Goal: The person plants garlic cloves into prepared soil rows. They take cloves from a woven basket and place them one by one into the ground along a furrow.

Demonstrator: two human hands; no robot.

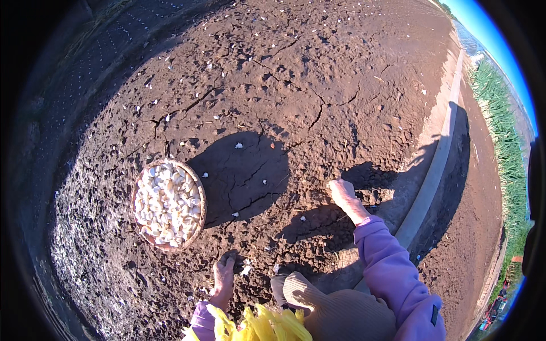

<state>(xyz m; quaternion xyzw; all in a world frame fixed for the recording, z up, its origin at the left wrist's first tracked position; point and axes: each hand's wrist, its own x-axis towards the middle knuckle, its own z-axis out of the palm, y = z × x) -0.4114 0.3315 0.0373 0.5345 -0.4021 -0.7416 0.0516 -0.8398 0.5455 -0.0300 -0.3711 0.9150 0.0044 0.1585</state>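
My right hand is low over the brown soil, its fingertips at a small pale thing that looks like a garlic clove. My left hand rests low at the ground near my knees, its fingers pointing at the soil; whether it holds anything cannot be told. A round basket heaped with garlic cloves stands on the soil, up and to the left of my left hand. Single cloves lie on the ground between basket and right hand, one in the basket's shadow.
A pale concrete edging runs along the right, with a row of green plants beyond it. Cracked soil dotted with cloves stretches ahead. Yellow material hangs at my front beside my bent knee.
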